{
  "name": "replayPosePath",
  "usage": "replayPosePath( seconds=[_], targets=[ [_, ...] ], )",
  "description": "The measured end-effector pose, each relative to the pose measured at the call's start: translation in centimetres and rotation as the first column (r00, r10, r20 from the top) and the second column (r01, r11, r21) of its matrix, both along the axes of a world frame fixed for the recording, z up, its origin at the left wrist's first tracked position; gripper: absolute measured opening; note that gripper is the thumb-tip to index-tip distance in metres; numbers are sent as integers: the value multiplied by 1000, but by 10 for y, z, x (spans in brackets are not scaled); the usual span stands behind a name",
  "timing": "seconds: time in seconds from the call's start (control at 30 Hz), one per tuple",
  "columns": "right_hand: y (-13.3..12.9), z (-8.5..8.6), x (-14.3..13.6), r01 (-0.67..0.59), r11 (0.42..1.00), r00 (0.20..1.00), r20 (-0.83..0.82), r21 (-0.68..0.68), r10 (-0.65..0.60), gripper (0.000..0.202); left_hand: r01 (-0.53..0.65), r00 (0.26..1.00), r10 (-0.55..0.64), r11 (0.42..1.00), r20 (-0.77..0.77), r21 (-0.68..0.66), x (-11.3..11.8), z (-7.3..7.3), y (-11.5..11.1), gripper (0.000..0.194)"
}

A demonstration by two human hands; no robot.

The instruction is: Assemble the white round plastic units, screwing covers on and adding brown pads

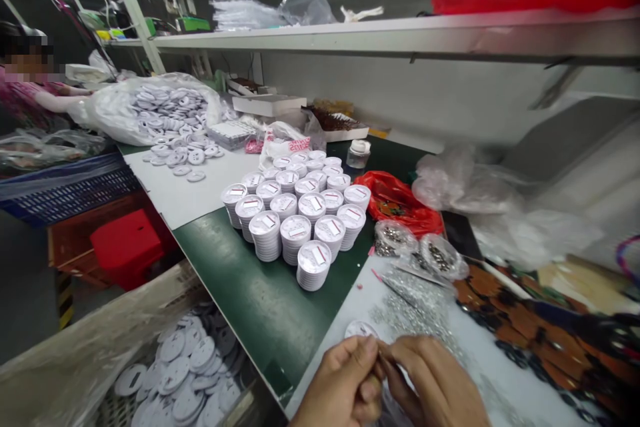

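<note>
At the bottom of the head view, my left hand (343, 377) is closed in a pinch, its thumb and index finger pressed together. Against it, my right hand (433, 373) is closed with its fingertips meeting the left ones. Whatever small dark thing sits between the fingertips is too small to name. Just behind my left fingertips lies a white disc (361, 329) on the pale work surface, partly covered by the hand. Beyond my right hand spreads a pile of small clear, shiny pieces (415, 300), with thin tweezers-like tools (400, 290) lying on it.
Stacks of white discs (295, 230) stand on the green mat (235, 300). Tubs of small metal parts (440, 257) and a red bag (400, 203) are further right. Brown leather-like pieces (525, 333) lie far right. A crate of discs (185, 373) stands lower left; a person (35, 87) sits beyond.
</note>
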State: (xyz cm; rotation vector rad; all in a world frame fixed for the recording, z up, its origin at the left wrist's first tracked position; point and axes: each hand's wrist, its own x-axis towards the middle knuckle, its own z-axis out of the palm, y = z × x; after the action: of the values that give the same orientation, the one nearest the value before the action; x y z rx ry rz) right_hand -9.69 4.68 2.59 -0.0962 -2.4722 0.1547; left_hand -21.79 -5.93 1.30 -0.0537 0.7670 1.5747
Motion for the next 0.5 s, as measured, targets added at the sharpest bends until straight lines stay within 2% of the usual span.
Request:
replayPosePath(
  seconds=[0.13, 0.33, 0.5],
  targets=[
    [-3, 0, 6, -6, 1000, 999, 41, -19, 7, 28, -21, 994, 21, 1000, -104, 3, 3, -8, -1, 63],
    [0, 3, 5, 1, 994, 999, 50, -108, 4, 12, -25, 972, 26, 1000, -234, 7, 3, -27, -3, 62],
    [1, -3, 1, -33, 999, 994, 108, 37, 29, 17, 14, 951, -18, 1000, -309, -17, 3, -28, -9, 61]
  ],
)
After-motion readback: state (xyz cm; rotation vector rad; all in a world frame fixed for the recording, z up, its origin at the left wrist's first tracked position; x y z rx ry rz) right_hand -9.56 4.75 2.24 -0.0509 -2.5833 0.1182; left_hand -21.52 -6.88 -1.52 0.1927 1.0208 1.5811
